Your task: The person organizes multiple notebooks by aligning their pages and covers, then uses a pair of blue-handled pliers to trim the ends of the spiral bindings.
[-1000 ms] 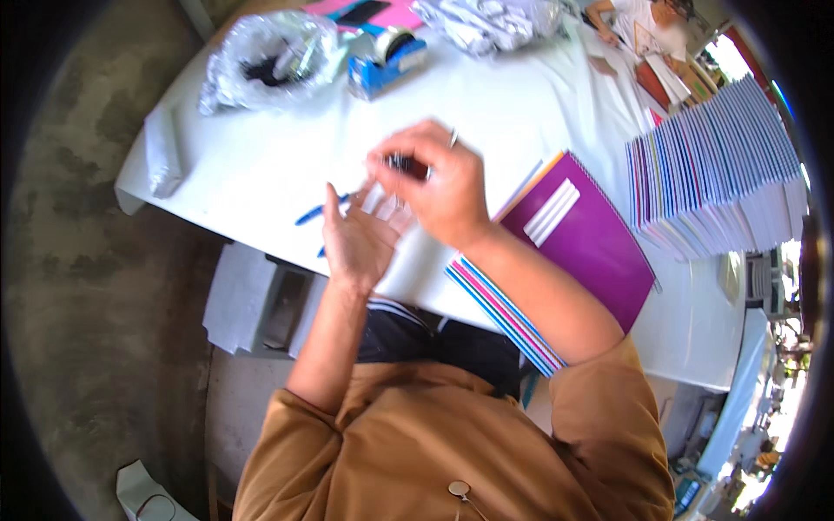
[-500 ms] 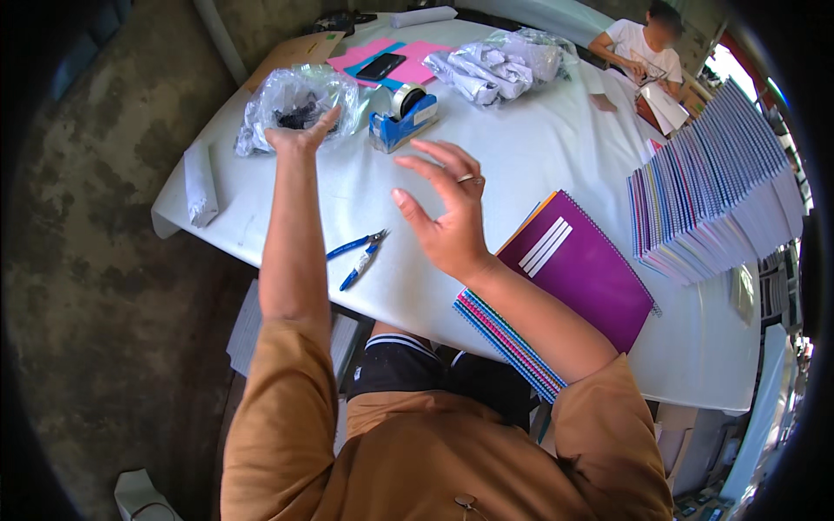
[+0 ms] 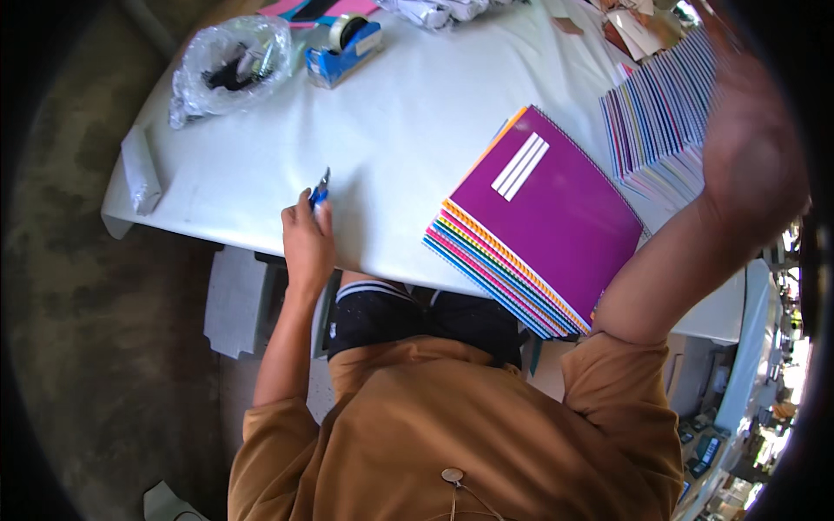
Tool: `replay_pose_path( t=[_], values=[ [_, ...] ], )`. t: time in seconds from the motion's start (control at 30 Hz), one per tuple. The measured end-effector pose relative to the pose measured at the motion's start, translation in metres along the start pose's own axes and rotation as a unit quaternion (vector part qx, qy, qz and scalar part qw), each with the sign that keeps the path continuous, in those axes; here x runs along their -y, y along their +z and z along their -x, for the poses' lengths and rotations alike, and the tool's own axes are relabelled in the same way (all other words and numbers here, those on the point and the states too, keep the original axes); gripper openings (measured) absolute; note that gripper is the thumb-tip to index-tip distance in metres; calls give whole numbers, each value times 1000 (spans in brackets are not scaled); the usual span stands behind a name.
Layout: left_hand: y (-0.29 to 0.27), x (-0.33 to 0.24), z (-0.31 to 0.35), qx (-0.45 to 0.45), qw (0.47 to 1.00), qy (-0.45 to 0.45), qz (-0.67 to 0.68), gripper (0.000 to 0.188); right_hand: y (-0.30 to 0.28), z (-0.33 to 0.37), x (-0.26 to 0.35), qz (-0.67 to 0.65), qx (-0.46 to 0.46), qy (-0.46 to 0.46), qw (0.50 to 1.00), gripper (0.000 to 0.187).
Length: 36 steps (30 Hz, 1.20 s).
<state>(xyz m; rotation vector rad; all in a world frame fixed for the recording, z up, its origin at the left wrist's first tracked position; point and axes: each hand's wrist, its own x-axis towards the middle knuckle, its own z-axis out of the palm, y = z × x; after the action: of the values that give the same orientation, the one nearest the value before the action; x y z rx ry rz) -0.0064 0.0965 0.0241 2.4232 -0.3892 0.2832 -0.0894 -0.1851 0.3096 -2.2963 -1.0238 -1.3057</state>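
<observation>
My left hand (image 3: 306,239) is closed round blue-handled cutting pliers (image 3: 321,187), held just above the near edge of the white-covered table (image 3: 382,200). Their metal jaws point away from me. My right hand (image 3: 754,143) is raised at the far right, in front of the tall stack of spiral notebooks (image 3: 665,113). Motion blurs its fingers, so whether it touches the stack is unclear. Between my arms lies a lower pile of spiral notebooks (image 3: 499,273), topped by a purple notebook (image 3: 556,208) with a white striped label.
A blue tape dispenser (image 3: 343,56) stands toward the back, next to a clear plastic bag (image 3: 234,69) with dark bits inside. A white roll (image 3: 141,169) lies at the left edge. Crumpled wrapping (image 3: 443,10) is at the back. A grey stool (image 3: 239,304) stands below the table.
My left hand has come back from the plastic bag and taken hold of the pliers from the table. My right hand has swung right and up to the tall stack. The view has shifted.
</observation>
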Motion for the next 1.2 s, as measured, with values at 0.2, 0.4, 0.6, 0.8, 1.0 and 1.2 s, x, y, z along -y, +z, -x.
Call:
replay_pose_path(
  t=[0.2,0.4,0.6,0.8,1.0,1.2],
  values=[
    [-24,-82,46,383,392,-273,790,52,74,86,23,-58,457,208,863,67],
    [-4,-97,64,490,268,-237,795,64,92,139,23,-173,450,300,823,44],
    [-3,-93,60,483,222,-294,794,62,96,142,20,-205,426,290,832,36],
    [-30,-113,45,372,914,-43,157,52,97,147,22,-199,418,296,836,37],
    [-12,-87,53,525,453,-250,675,60,103,143,31,-93,428,275,856,34],
    [-3,-78,56,536,249,-296,750,65,105,148,30,-106,399,272,869,28]
  ],
)
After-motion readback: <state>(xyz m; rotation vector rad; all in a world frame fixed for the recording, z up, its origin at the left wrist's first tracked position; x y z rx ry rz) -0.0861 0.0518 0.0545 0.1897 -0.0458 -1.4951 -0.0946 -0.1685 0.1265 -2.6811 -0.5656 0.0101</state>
